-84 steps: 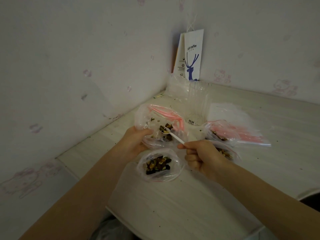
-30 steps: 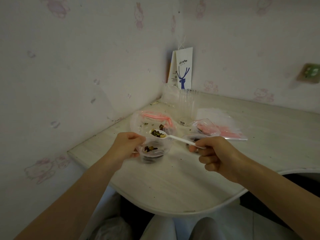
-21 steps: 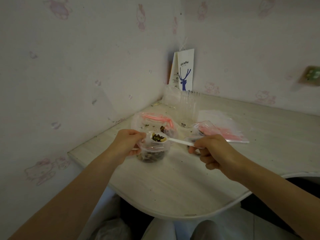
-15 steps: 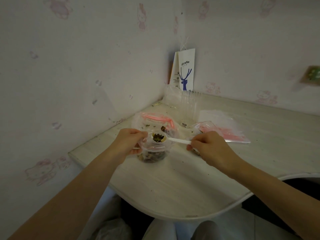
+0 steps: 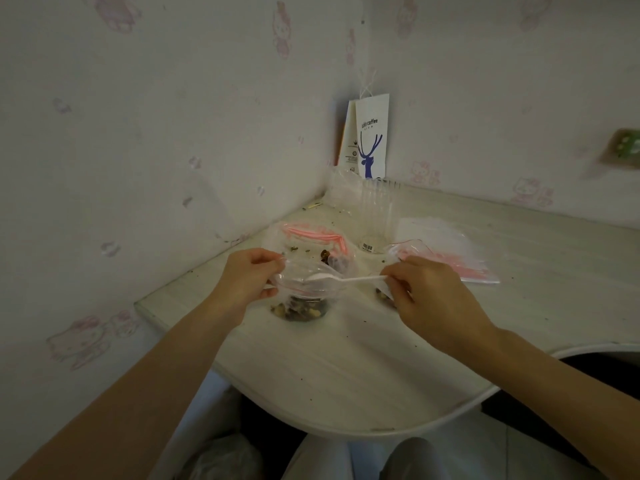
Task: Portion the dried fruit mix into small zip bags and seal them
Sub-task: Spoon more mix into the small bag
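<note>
One small clear zip bag (image 5: 304,293) with a red seal line stands open near the left front edge of the pale wood-grain table (image 5: 346,368). A low heap of dark and yellowish dried fruit mix (image 5: 299,310) sits at its bottom. The left hand (image 5: 247,282) pinches the left side of the bag's mouth between thumb and curled fingers and holds the rim up and apart. A white plastic spoon (image 5: 322,278) lies level across that mouth, its bowl inside the opening and its handle running out to the right. Whether any fruit is in the bowl I cannot tell. The right hand (image 5: 433,299) grips the far end of the handle between thumb and fingertips, with its other fingers curled under.

Just behind the small bag lies a larger clear zip bag (image 5: 311,239) with a pink zip strip; a few dark pieces of fruit show in its right part. Under the right hand's fingers a second small bag (image 5: 381,295) holding fruit is partly hidden. To the right, well back, a pile of empty clear zip bags (image 5: 450,252) with pink strips lies flat. Between that pile and the larger bag stands a stack of clear plastic cups (image 5: 375,216) in a sleeve. In the corner a white paper bag (image 5: 371,133) printed with a blue deer and the word "coffee" leans upright against the wallpaper (image 5: 424,173), which is pale with pink cartoon cats. Small crumbs dot the tabletop.
</note>
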